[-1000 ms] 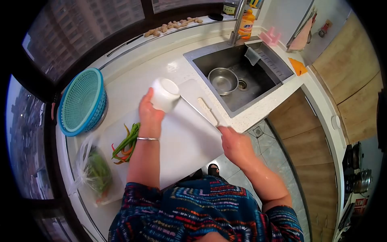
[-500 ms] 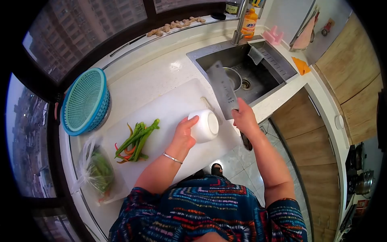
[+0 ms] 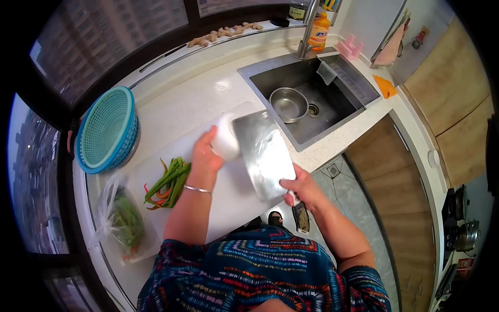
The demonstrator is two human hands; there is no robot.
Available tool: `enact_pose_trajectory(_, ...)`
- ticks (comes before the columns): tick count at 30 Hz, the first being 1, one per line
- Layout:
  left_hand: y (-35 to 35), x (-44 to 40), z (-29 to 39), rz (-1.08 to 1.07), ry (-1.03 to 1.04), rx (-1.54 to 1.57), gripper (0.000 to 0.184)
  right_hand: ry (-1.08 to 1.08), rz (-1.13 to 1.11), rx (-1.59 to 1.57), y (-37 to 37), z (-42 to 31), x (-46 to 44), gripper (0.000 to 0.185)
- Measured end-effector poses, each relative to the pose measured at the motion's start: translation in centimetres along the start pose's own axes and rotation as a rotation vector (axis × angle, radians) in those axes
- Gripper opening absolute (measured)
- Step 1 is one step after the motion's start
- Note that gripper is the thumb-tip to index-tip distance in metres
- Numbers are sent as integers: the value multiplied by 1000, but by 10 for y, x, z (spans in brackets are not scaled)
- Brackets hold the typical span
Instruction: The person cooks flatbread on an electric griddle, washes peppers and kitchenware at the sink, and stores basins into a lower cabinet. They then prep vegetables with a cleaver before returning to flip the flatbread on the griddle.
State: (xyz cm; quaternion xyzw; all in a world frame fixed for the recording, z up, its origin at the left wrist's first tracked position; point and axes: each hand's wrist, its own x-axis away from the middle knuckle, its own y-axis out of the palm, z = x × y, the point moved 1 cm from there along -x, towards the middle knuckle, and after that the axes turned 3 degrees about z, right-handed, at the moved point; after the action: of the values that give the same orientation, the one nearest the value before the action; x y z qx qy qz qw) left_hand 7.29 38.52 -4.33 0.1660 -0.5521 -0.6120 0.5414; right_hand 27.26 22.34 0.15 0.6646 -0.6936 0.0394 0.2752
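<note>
My left hand (image 3: 207, 150) is closed around a white bowl (image 3: 225, 138), tipped on its side above the cutting board. In my right hand (image 3: 304, 187) is a cleaver (image 3: 262, 151), gripped near where the blade meets the handle. The broad shiny blade lies slanted, its left edge at the bowl; whether they touch I cannot tell. Beneath both is a white cutting board (image 3: 228, 208). Green and red chili peppers (image 3: 170, 183) lie on the board, left of my left forearm.
At the left stand stacked blue plastic baskets (image 3: 106, 130) and a clear plastic bag of green vegetables (image 3: 125, 221). Ahead right is the sink (image 3: 332, 106) with a metal pot (image 3: 289, 105) inside. Ginger pieces (image 3: 226, 32) line the sill; an orange bottle (image 3: 319, 31) stands by the faucet (image 3: 306, 36).
The cleaver has swung from over the sink edge leftward to the bowl, its flat face now turned up. My left hand and the bowl have moved left and away from me.
</note>
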Motion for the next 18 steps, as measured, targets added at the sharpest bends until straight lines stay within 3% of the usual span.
enact_pose_trajectory(3, 5, 29, -38, 133, -11, -156, 54, -61, 169, 63, -12, -21, -25, 32)
enact_pose_trajectory(7, 18, 38, -59, 177, -10, -245, 51, -329, 373, 665, -18, -37, -47, 22)
enact_pose_trajectory(8, 17, 31, -61, 217, 16, -208, 46, -328, 376, 666, -14, -34, -45, 22)
enact_pose_trajectory(10, 12, 10, -41, 141, 12, -113, 43, -798, 465, 1387, 3, -30, -29, 21)
enact_pose_trajectory(14, 21, -1, 15, 36, 90, -10, 38, -747, 351, 1413, 12, -18, 7, 26)
enact_pose_trajectory(16, 24, 3, 27, 45, 211, 13, 37, -520, 134, 970, 5, -10, 19, 31)
enact_pose_trajectory(17, 24, 4, 25, 46, 211, 12, 37, -520, 133, 968, 4, -10, 19, 31)
enact_pose_trajectory(18, 24, 7, 19, 28, 181, -14, 39, -268, 50, 582, 2, -8, 17, 34)
